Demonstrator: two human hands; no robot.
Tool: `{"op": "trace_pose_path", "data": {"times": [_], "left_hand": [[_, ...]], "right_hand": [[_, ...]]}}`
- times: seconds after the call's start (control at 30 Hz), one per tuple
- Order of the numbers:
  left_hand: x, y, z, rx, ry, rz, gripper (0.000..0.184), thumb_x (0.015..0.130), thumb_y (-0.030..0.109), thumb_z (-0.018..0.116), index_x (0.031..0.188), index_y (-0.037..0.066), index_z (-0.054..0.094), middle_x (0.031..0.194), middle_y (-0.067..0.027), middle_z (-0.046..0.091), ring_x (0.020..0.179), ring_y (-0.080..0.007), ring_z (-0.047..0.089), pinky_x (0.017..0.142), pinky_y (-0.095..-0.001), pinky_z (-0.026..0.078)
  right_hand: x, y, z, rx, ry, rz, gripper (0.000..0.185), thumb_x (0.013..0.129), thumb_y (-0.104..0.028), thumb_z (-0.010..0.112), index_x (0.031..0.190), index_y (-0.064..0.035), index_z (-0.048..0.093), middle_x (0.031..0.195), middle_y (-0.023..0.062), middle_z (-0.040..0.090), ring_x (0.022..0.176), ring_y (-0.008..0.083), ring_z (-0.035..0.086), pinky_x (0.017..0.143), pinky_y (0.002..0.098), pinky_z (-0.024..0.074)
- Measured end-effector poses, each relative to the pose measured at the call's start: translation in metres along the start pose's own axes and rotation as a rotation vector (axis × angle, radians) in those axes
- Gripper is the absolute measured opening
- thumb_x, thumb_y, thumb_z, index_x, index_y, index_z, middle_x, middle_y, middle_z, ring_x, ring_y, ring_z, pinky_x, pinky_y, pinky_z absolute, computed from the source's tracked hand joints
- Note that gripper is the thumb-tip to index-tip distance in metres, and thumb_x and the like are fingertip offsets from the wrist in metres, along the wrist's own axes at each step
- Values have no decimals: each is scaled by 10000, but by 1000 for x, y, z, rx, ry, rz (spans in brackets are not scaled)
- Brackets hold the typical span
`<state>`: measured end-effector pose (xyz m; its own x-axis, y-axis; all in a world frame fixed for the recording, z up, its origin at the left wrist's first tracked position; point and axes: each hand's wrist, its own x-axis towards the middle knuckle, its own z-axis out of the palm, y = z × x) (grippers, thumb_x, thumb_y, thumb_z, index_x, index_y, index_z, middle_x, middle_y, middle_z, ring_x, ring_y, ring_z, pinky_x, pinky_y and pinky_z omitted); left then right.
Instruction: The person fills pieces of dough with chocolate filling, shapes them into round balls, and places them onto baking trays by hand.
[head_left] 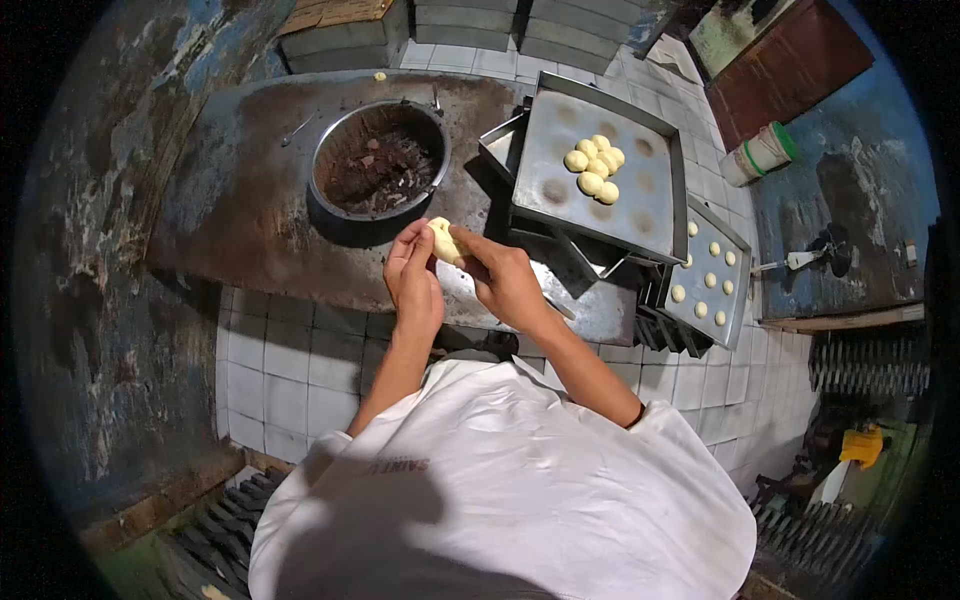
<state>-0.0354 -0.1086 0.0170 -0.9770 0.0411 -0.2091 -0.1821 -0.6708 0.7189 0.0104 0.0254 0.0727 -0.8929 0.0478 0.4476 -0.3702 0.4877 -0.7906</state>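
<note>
A pale yellow piece of dough (446, 243) is held between my two hands, over the near edge of the table. My left hand (413, 270) has its fingers closed on the dough's left side. From the right, my right hand (500, 275) pinches the same piece. Just beyond my hands stands a metal bowl (438, 185) with a dark brown, crumbly filling (375, 165) inside. To the right, several smooth dough balls (592, 164) sit clustered on a metal baking tray (545, 120).
The worn table (230, 190) runs left to right before me. A lower tray (741, 262) at the right holds several spaced dough balls. One small dough piece (380, 76) lies at the table's far edge. A white bucket with green lid (765, 152) stands by the wall.
</note>
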Motion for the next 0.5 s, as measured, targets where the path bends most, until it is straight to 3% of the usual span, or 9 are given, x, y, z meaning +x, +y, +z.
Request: {"op": "trace_pose_path", "data": {"times": [0.03,0.1,0.17,0.23,0.27,0.33,0.43,0.5], "left_hand": [[0,4,1,-2,-12,-5,336,1015,160,634,1293,-20,579,1271,-126,641,1172,-199,602,1043,-337,455],[-5,17,9,-192,-157,-73,325,1048,260,588,1168,-33,657,1320,-160,628,1204,-227,593,1074,-352,433],[-12,36,15,-187,-226,-83,352,1064,253,521,1201,-41,657,1393,-170,592,1264,-247,559,1121,-385,388],[-16,54,18,-258,-467,-102,318,1027,151,512,1231,-47,655,1427,-165,569,1281,-249,545,1129,-387,378],[-16,58,20,-278,-476,-102,345,962,49,525,1274,-46,634,1441,-162,555,1280,-249,550,1130,-388,375],[-6,54,9,-201,-472,-117,318,974,59,537,1266,-30,628,1415,-162,568,1281,-248,551,1120,-391,389],[4,49,-7,-169,-384,-138,255,1003,98,565,1236,5,611,1345,-160,603,1261,-242,569,1088,-387,431],[12,52,-13,-214,-312,-146,222,1019,126,581,1216,24,601,1299,-158,624,1239,-237,587,1065,-381,459]], "right_hand": [[4,-4,2,-9,9,0,237,894,-138,716,1104,-31,738,1003,243,711,844,395,698,714,383,558],[11,-12,2,-118,-22,247,240,865,-146,752,1079,-36,743,1049,229,709,844,379,705,709,385,554],[20,-7,4,-7,101,182,250,820,-200,820,971,-20,736,941,149,731,793,263,703,732,342,536],[25,-10,14,171,190,269,228,822,-177,817,932,-1,725,922,133,726,819,227,693,756,330,531],[26,-10,18,229,226,298,222,823,-169,816,919,6,721,916,127,725,828,215,690,764,327,529],[25,-9,21,282,43,333,195,840,-114,786,969,24,734,935,122,714,873,190,679,778,326,531],[25,-30,41,269,216,370,229,851,-71,752,1058,26,742,917,131,703,864,191,680,782,321,532],[24,-32,47,173,141,255,304,845,-59,745,1143,1,736,939,139,693,846,224,691,770,328,539]]}}
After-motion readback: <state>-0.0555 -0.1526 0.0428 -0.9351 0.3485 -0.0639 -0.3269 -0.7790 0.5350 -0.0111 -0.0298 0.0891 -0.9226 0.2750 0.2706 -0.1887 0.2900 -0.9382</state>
